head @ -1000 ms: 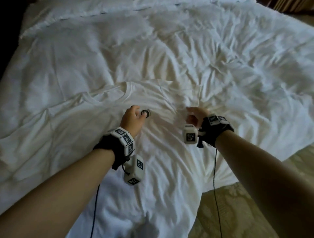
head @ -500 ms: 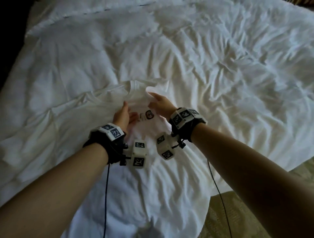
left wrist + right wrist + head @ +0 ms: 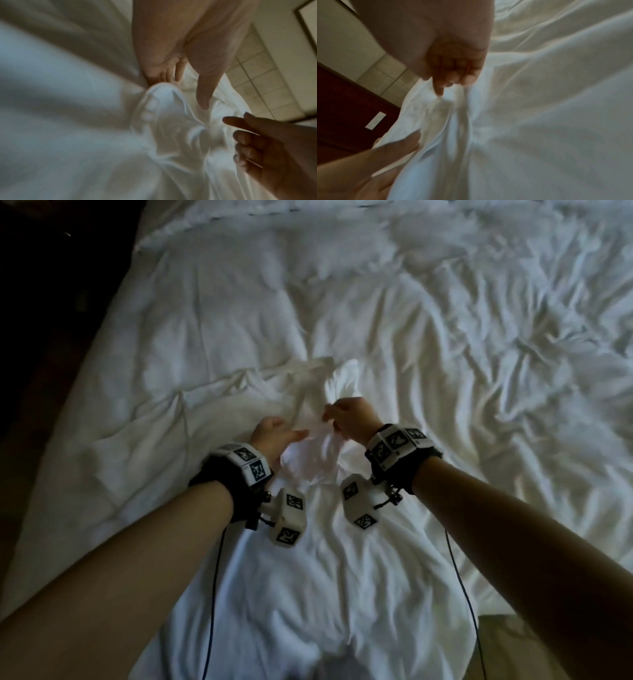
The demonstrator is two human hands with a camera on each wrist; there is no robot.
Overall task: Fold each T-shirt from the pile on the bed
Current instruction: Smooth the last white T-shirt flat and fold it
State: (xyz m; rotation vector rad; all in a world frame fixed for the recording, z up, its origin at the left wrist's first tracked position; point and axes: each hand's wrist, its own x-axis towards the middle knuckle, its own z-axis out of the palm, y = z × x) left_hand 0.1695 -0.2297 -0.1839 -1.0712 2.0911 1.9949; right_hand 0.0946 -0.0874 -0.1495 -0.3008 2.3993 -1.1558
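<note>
Shirt (image 3: 329, 559), white, bunched on my bed (image 3: 479, 337); my right hand (image 3: 352, 419) pinches its lifted fabric, my left hand (image 3: 270, 436) lies relaxed, fingers straight against it.

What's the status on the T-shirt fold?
Right hand pinching T-shirt fabric, bunched and lifted. Left hand open beside it. Nothing in the way.
</note>
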